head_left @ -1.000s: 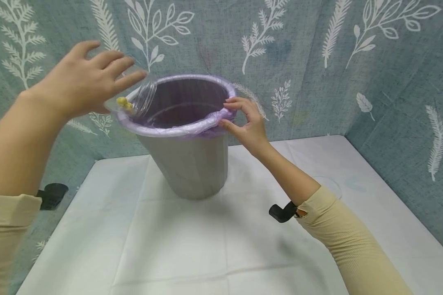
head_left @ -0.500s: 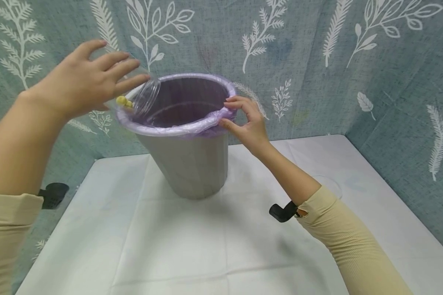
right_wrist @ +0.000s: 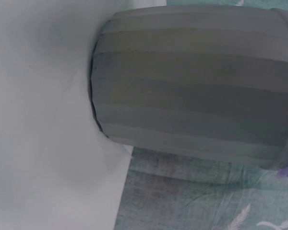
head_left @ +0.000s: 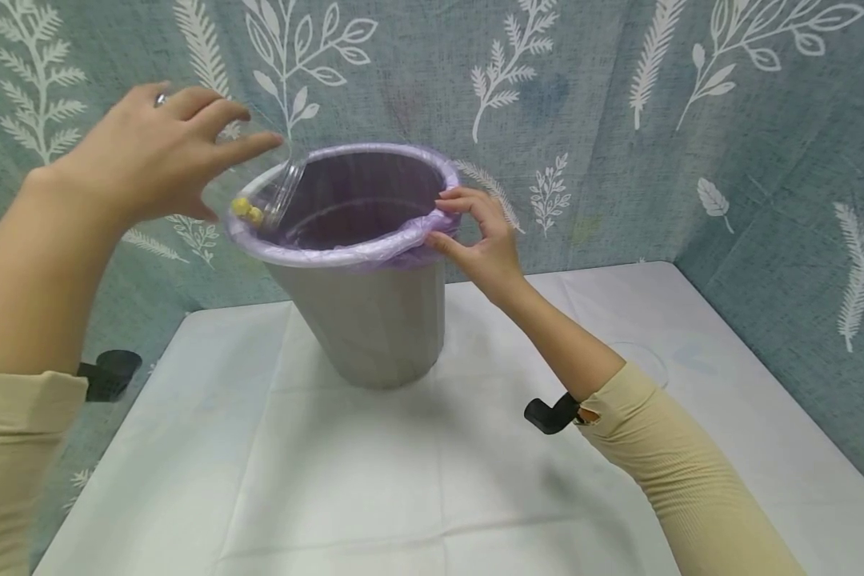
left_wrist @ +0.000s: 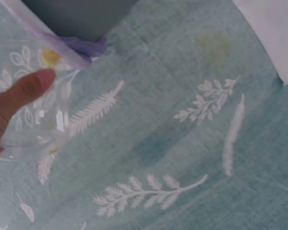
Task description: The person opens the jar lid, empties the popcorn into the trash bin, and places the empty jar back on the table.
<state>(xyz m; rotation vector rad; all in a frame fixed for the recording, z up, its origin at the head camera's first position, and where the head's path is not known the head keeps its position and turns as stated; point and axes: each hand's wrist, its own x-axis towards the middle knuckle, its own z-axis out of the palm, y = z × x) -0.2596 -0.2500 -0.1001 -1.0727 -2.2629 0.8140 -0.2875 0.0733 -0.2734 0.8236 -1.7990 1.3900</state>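
Observation:
A grey trash bin (head_left: pixel 374 328) stands upright, with a purple trash bag (head_left: pixel 331 254) folded over its rim. My left hand (head_left: pixel 158 160) grips a clear plastic container (head_left: pixel 284 188), tipped at the left of the bin's mouth; much of it is hidden behind the hand. Small yellow pieces (head_left: pixel 247 211) show at the container near the rim. In the left wrist view the thumb (left_wrist: pixel 26 91) lies along the clear wall, a yellow piece (left_wrist: pixel 51 56) beyond it. My right hand (head_left: pixel 486 248) pinches the bag at the rim's right side.
A white-covered table (head_left: pixel 353 480) bears the bin near its back edge. Patterned green-blue cloth (head_left: pixel 583 120) hangs behind and at both sides. Black camera mounts (head_left: pixel 550 414) sit at both wrists. A faint clear ring shape (head_left: pixel 648 360) lies at the table's right.
My left hand has rolled, tipping the container further, and a ring now shows on a finger. The yellow pieces have shifted slightly down and right. My right hand stays at the rim.

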